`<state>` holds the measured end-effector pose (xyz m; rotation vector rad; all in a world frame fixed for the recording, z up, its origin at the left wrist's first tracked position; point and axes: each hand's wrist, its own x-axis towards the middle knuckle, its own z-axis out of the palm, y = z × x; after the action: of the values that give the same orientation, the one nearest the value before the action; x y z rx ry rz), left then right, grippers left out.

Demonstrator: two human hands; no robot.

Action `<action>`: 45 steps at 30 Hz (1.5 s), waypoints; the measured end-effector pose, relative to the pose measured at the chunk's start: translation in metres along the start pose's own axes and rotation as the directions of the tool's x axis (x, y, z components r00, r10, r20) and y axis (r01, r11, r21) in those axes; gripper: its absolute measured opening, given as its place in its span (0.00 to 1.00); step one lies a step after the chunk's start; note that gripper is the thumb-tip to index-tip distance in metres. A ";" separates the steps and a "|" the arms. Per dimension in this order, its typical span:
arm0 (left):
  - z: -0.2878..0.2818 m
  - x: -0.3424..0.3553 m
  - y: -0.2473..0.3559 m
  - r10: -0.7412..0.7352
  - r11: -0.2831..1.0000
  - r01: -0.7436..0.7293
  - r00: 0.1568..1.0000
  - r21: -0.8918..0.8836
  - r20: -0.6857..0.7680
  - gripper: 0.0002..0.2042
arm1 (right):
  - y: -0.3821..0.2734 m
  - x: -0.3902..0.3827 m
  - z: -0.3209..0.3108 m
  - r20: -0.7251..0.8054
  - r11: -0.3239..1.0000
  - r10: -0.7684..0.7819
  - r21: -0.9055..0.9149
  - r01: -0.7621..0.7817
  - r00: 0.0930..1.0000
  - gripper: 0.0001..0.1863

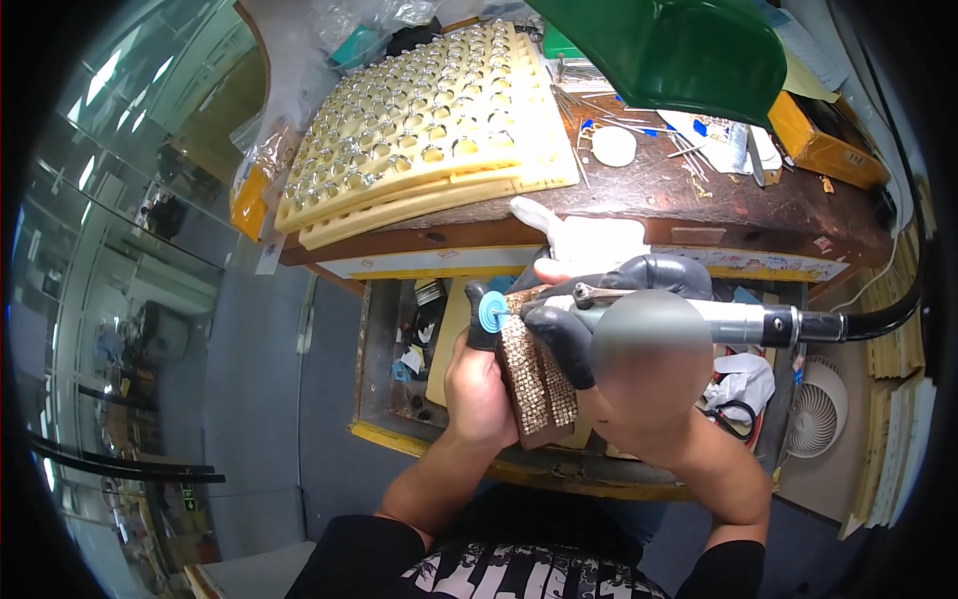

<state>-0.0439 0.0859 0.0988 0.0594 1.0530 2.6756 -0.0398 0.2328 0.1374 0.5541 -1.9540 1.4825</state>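
Observation:
My left hand [475,389] is closed around a brown block or strip [529,384] covered in small gold-toned squares; its exact kind I cannot make out. A black finger cover sits on one of its fingers. In my right hand [569,339], also with black finger covers, is a metal rotary handpiece [743,321] lying sideways. A light-blue bristle disc [493,311] at its tip is close to the upper end of the gold-studded piece; whether they touch I cannot tell. A white, thumb-shaped piece [599,242] is just beyond my hands at the bench edge. A round blur hides part of my right wrist.
Yellow trays [419,130] full of rings lie at the back left of the wooden bench [699,200]. A green lamp shade [689,60] hangs over the right, above burs and a white disc [614,146]. Below my hands is an open drawer [394,434]. A fan [816,407] stands at right.

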 end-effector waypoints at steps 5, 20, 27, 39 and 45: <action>-0.001 0.001 -0.002 0.004 1.000 -0.004 0.999 0.005 -0.037 0.28 | 0.003 0.000 0.001 -0.015 1.000 -0.005 0.002 0.005 1.000 0.09; -0.002 0.002 0.000 0.022 1.000 -0.023 0.999 0.015 0.042 0.28 | 0.001 0.001 0.003 -0.056 0.999 -0.039 -0.003 0.039 0.998 0.11; -0.008 0.003 -0.003 0.032 0.999 -0.033 0.998 0.016 0.053 0.29 | 0.003 0.001 0.004 -0.081 0.998 -0.062 -0.006 0.062 0.995 0.11; -0.011 0.005 -0.001 0.031 0.992 -0.044 0.993 0.117 0.113 0.28 | 0.005 -0.001 0.007 -0.097 0.997 -0.058 0.037 0.062 0.994 0.12; -0.008 0.005 -0.004 0.047 0.996 -0.059 0.987 0.074 0.152 0.30 | 0.004 -0.001 0.006 -0.094 0.998 -0.032 0.051 0.036 0.995 0.12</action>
<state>-0.0490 0.0844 0.0901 0.3028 1.1224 2.6277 -0.0429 0.2284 0.1325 0.5287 -1.8303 1.5147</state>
